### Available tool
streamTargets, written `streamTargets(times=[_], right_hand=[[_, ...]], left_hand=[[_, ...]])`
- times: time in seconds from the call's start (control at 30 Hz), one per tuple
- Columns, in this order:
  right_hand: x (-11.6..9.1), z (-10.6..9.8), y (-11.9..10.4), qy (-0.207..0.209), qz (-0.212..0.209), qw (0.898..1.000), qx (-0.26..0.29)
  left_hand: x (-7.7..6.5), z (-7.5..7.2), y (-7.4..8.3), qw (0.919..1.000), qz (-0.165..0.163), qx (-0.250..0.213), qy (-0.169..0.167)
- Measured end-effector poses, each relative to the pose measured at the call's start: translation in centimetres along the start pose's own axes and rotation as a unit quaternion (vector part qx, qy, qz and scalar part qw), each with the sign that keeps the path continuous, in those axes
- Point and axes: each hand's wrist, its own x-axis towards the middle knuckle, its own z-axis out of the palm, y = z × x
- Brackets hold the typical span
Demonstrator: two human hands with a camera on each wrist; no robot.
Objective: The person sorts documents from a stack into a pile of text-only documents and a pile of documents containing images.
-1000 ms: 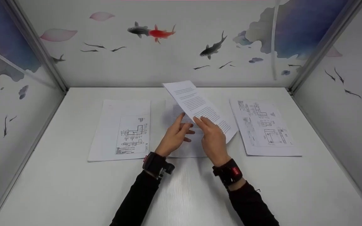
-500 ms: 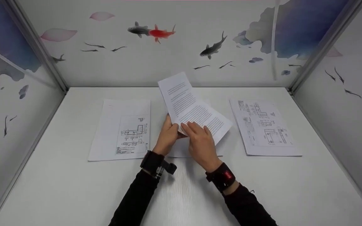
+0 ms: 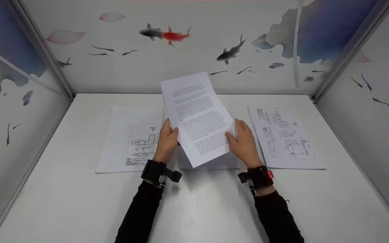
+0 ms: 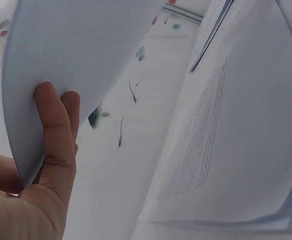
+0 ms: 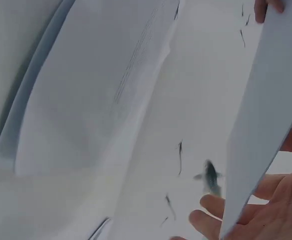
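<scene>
A printed text sheet [image 3: 198,118] is raised off the table in the head view, tilted toward me; whether it is one sheet or more I cannot tell. My left hand [image 3: 166,141] grips its left edge, thumb in front and fingers behind, as the left wrist view shows with the fingers [image 4: 56,130] against the sheet's back. On the opposite edge my right hand [image 3: 245,143] holds it, thumb on the printed face; its fingers [image 5: 213,206] reach behind the paper [image 5: 270,100]. Below lies a middle paper stack [image 3: 211,164], mostly hidden in the head view, its printed text visible from the left wrist.
To the left lies a stack of papers with a technical drawing [image 3: 113,145]. Another drawing stack [image 3: 289,141] lies to the right. The white table [image 3: 194,209] is enclosed by walls [image 3: 187,67] painted with fish, at the back and both sides.
The sheet has turned from slanted and bent to nearly flat, facing me. The left hand took its left edge; the right hand moved from its lower left side to the right edge.
</scene>
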Motion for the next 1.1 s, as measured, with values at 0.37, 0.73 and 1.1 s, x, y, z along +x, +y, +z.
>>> streamTargets(times=[0.37, 0.73, 1.1], right_hand=[[1.2, -1.2, 2.0, -0.092, 0.174, 0.959, 0.205], [0.7, -1.2, 2.2, -0.103, 0.154, 0.977, 0.108], [0.3, -1.2, 3.2, -0.155, 0.165, 0.974, 0.013]], left_hand=[[0.2, -0.2, -0.6, 0.9969, -0.02, 0.073, -0.021], [-0.1, -0.1, -1.3, 0.9549, -0.077, 0.283, -0.043], [0.0, 0.5, -1.8, 0.9368, -0.081, 0.335, -0.058]])
